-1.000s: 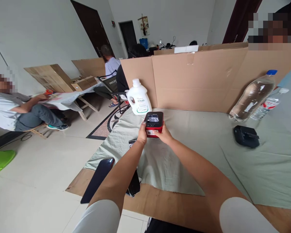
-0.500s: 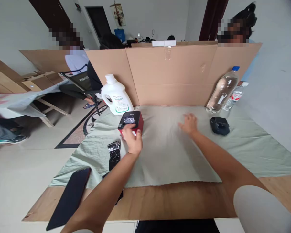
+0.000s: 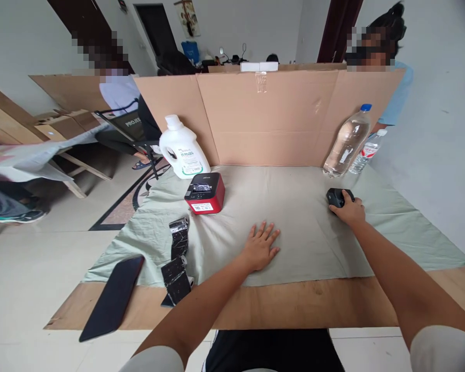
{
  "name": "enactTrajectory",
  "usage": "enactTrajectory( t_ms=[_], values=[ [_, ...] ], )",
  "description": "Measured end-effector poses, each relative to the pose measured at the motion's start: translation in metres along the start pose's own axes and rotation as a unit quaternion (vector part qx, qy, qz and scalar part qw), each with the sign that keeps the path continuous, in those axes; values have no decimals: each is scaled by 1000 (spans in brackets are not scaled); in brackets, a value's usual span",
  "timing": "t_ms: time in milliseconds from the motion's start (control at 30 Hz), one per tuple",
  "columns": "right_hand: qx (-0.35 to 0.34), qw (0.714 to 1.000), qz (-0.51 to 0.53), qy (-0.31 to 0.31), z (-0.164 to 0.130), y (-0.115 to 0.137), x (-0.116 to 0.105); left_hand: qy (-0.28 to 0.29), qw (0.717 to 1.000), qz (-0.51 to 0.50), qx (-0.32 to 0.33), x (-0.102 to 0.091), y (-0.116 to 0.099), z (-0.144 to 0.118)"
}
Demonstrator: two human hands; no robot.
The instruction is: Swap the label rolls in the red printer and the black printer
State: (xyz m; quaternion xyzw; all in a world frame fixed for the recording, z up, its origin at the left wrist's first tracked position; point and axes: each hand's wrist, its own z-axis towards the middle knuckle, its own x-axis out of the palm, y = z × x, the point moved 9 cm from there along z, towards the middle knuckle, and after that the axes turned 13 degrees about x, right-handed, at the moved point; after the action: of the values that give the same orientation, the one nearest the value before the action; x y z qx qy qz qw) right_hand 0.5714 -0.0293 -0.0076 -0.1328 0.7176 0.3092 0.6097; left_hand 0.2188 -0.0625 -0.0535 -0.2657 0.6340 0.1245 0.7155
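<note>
My left hand (image 3: 260, 250) lies flat on the pale green cloth (image 3: 279, 206), fingers spread, holding nothing. On the right, my right hand (image 3: 349, 207) is closed over a small black boxy device (image 3: 335, 197), its thumb and fingers on the sides and top. The device rests on the cloth, partly hidden by the hand. Left of centre stands a red box-shaped machine (image 3: 211, 200) with a black top and a white label. Two strips of shiny black material on rolls (image 3: 179, 237) lie closer to me, left of my left forearm.
A white jug (image 3: 184, 155) stands at the back left, by a cardboard partition (image 3: 271, 139). Two clear bottles, one large (image 3: 346, 147) and one smaller (image 3: 363, 159), lean at the back right. A dark flat tablet-like object (image 3: 112, 299) overhangs the front left edge. Other people sit beyond.
My left hand has left the red machine and come down flat on the cloth, nearer me. My right hand has moved right and closed on the black device. The view has shifted slightly.
</note>
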Motion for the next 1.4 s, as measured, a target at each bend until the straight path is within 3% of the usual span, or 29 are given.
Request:
enactTrajectory(
  t_ms=[133,233,367,533,700,900,1067,1167,1233,1333,1400],
  values=[
    [-26,998,54,-30,-33,7,-5,7,998,6,56,2,-19,-19],
    [-124,986,102,-55,-78,34,-2,8,996,9,88,1,-29,-26],
    [-244,962,108,-56,-154,76,18,0,995,-1,101,-3,-33,-27],
    [-256,965,45,-40,-221,98,36,-52,995,-26,83,-11,-31,-31],
    [-264,963,29,-39,-247,94,38,-115,988,-50,94,-23,-31,-35],
    [-339,934,83,-77,-262,77,42,-142,981,-100,88,-36,-26,-34],
    [-376,914,102,-115,-268,67,42,-145,979,-116,80,-34,-24,-37],
    [-394,903,107,-130,-269,66,39,-168,973,-153,28,-35,-12,-35],
    [-409,896,115,-131,-269,68,38,-204,956,-201,-61,-38,7,-32],
    [-421,890,124,-122,-266,70,39,-225,904,-300,-204,-35,36,-21],
    [-420,891,127,-118,-264,70,39,-191,866,-384,-259,-25,44,-7]
  ],
)
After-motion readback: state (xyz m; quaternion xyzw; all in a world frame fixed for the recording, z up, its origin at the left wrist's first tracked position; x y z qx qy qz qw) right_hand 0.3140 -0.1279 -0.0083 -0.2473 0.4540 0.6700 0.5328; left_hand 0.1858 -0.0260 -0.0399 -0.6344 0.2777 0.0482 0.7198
